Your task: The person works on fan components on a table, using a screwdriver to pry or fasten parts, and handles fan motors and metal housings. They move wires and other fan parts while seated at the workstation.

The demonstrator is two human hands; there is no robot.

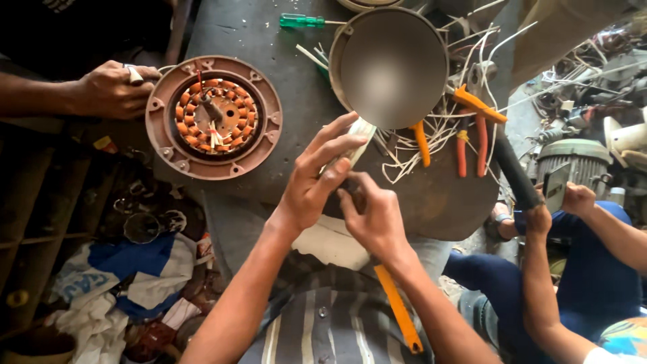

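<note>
Over dark round worktable [269,40]: pinching flat white sleeving strip [359,135] between left hand [317,178] and right hand [374,219] (both closed on it), beside grey metal dome cover [394,64].

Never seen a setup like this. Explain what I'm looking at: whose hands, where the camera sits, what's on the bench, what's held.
There is one picture, taken from a camera on a person's head and looking down, so the two arms rising from the bottom are theirs. Their left hand and right hand meet around a white sleeved strip; the pinch itself is partly hidden. On the dark workbench lie a fan motor stator with copper coils, a round metal cover, a green screwdriver, orange-handled pliers and loose white wire pieces. Another person's hand touches the stator from the left. A third person sits at the right holding a phone.
</note>
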